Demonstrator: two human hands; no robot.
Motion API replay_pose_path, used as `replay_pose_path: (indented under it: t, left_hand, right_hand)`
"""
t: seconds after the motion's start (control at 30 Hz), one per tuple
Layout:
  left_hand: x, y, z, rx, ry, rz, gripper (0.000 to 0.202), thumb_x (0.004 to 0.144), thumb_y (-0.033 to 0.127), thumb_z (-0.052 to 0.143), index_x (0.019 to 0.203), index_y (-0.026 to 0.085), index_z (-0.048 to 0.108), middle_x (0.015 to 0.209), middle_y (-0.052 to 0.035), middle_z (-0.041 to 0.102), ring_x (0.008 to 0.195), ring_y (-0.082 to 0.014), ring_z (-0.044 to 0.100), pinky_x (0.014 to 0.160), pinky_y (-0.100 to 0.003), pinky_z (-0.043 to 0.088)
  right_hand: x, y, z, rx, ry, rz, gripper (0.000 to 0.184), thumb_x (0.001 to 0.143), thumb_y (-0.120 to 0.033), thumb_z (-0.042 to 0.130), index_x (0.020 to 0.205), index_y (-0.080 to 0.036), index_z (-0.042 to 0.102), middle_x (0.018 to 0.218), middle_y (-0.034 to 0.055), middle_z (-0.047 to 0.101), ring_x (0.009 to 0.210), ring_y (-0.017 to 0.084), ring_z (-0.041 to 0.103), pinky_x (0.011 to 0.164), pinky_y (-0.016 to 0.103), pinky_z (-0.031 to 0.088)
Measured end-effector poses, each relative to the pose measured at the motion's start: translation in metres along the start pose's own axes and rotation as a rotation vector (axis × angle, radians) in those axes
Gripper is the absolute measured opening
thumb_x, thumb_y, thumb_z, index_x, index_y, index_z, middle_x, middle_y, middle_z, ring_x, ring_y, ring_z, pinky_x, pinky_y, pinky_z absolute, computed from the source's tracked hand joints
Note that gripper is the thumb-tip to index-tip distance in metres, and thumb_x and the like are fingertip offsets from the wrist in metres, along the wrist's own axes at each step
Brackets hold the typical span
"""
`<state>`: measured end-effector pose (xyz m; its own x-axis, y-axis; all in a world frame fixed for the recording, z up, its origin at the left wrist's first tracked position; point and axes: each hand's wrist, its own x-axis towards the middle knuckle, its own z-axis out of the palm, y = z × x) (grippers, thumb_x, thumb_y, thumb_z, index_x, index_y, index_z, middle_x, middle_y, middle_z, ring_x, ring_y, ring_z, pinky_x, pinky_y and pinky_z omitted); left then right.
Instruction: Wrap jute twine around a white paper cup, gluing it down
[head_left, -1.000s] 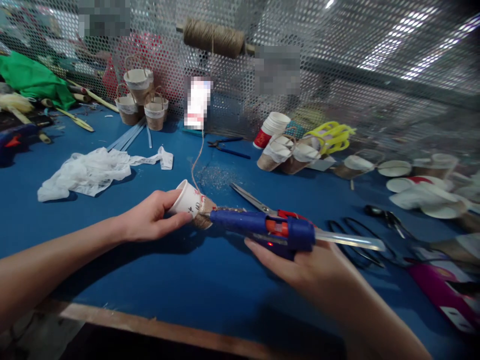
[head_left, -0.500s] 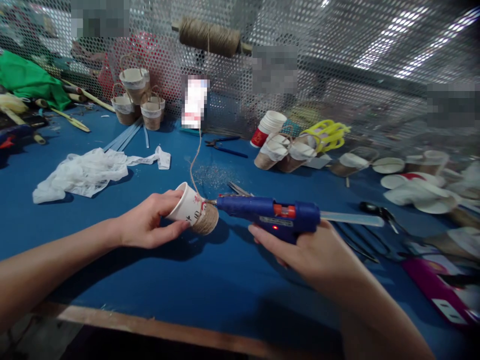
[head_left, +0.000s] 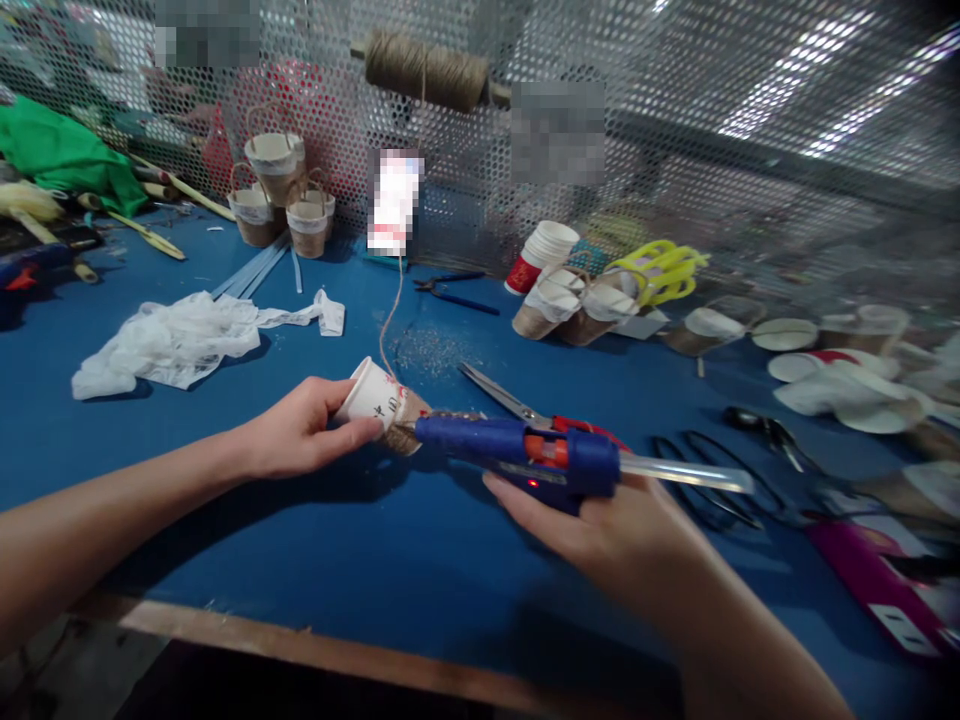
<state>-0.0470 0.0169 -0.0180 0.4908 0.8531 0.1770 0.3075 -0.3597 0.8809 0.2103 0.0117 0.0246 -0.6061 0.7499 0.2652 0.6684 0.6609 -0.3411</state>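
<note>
My left hand [head_left: 307,430] grips a white paper cup [head_left: 365,396] by its rim end, tilted with the mouth toward the upper left. Twine covers the lower part of the cup, and a loose strand of twine [head_left: 386,325] runs up from it toward the spool. In my right hand [head_left: 600,530] is a blue hot glue gun [head_left: 480,440], a clear glue stick [head_left: 686,473] jutting from its back. Its nozzle is at the twine-wrapped part of the cup; whether it touches I cannot tell. Scissors [head_left: 502,392] with red handles lie behind the gun, partly hidden by it.
A twine spool [head_left: 424,70] hangs on the perforated metal screen. White lace [head_left: 172,340] lies at left, finished small baskets [head_left: 307,225] behind it. Pliers [head_left: 457,290], stacked paper cups [head_left: 544,255] and more baskets stand at back right. A purple power strip [head_left: 862,580] lies at right.
The glue gun has moved left and down, its nozzle going from the twine's upper edge to lower on the cup. More of the scissors now shows.
</note>
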Motion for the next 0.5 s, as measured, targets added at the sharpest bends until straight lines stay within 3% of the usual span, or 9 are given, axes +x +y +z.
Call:
replay_pose_path:
  t: [0.17,0.3,0.37,0.5]
  left_hand:
    - [0.000,0.000,0.000,0.039,0.013,0.016,0.021,0.082,0.024,0.044,0.090,0.010,0.057,0.061,0.0021,0.048,0.052,-0.0086,0.038,0.049,-0.020,0.034]
    - [-0.001,0.003,-0.002,0.124,0.012,0.129,0.017,0.081,0.021,0.045,0.089,0.011,0.056,0.074,-0.0036,0.059,0.063,-0.0121,0.049,0.059,-0.023,0.042]
    - [-0.001,0.005,-0.002,0.175,0.022,0.198,0.015,0.079,0.018,0.046,0.085,0.011,0.057,0.081,-0.0076,0.062,0.070,-0.0148,0.053,0.065,-0.027,0.044]
    - [-0.001,0.006,-0.002,0.238,0.032,0.318,0.010,0.077,0.014,0.047,0.080,0.014,0.057,0.080,-0.0090,0.062,0.074,-0.0171,0.055,0.069,-0.031,0.044]
  right_hand:
    - [-0.014,0.017,0.003,-0.242,-0.064,-0.122,0.032,0.076,-0.018,0.042,0.089,-0.031,0.067,0.071,0.0048,0.065,0.065,0.021,0.058,0.064,0.037,0.044]
    - [-0.009,0.013,-0.002,-0.205,-0.069,-0.081,0.026,0.074,-0.024,0.045,0.084,-0.026,0.068,0.062,0.0039,0.062,0.053,0.017,0.055,0.052,0.031,0.043]
    - [-0.001,0.003,-0.005,-0.136,-0.055,0.002,0.022,0.074,-0.029,0.046,0.077,-0.023,0.067,0.050,0.0007,0.056,0.042,0.013,0.048,0.042,0.026,0.040]
    - [0.010,-0.013,-0.005,0.048,0.023,0.258,0.020,0.074,-0.035,0.050,0.064,-0.021,0.059,0.047,-0.0024,0.053,0.039,0.010,0.046,0.038,0.022,0.039]
